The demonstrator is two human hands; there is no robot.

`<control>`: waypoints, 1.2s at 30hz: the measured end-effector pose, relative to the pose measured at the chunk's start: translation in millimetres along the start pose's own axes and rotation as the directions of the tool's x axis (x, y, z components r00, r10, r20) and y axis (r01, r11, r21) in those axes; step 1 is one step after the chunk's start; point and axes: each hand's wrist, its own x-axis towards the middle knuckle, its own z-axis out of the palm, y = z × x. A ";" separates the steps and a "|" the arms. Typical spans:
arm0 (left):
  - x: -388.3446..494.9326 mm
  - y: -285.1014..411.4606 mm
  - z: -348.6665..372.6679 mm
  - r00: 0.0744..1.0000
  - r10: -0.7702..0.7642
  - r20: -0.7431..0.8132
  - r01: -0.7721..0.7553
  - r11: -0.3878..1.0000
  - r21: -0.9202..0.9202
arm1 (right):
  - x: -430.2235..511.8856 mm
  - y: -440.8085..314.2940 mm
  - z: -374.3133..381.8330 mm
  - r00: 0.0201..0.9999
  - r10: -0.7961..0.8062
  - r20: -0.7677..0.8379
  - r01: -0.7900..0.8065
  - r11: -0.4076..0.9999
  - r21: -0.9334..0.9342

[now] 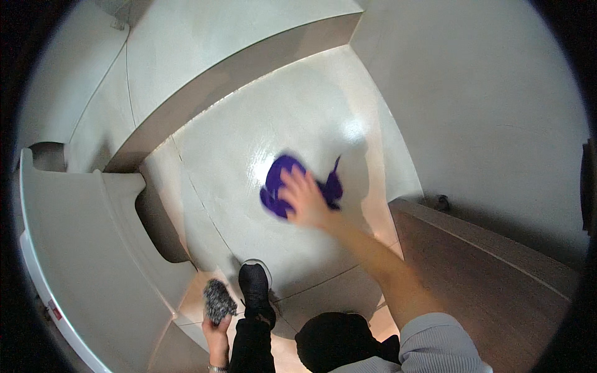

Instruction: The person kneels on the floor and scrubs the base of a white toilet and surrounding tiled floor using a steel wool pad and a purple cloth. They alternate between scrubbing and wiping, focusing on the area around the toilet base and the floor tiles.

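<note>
Near the middle of the view, my right hand [303,198] lies with spread fingers on a bunched purple cloth [279,186], which rests on a glossy light floor tile [224,163]; a loose end of the cloth sticks out to the right of the hand. The hand and cloth are slightly blurred. At the lower left, my left hand [218,338] holds up a grey, fuzzy pad or scrubber [218,300], whose exact kind I cannot tell. It is beside my black shoe [255,284].
A pale molded toilet or fixture base [93,224] stands at the left. A raised step [242,60] curves across the top. At the right are a plain wall [475,102] and a brown wooden panel [466,270], with a small dark fitting [442,202] behind it.
</note>
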 end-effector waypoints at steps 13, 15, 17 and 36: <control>96.0 55.8 147.9 0.683 0.543 0.488 -0.718 0.623 0.311 | -174.7 32.1 -42.2 0.825 0.560 -0.074 -0.559 0.828 0.036; 120.3 82.9 208.2 0.514 0.567 0.643 -0.850 0.233 0.473 | -177.8 42.2 -40.3 0.847 0.523 -0.094 -0.525 0.851 0.011; 130.7 102.6 265.8 0.278 0.687 0.672 -0.893 -0.074 0.445 | -179.7 48.9 -37.7 0.867 0.489 -0.096 -0.493 0.870 -0.022; 201.4 191.1 508.0 -0.195 0.598 0.777 -0.922 -0.381 0.062 | -192.7 66.9 5.1 0.903 0.338 -0.266 -0.361 0.932 -0.040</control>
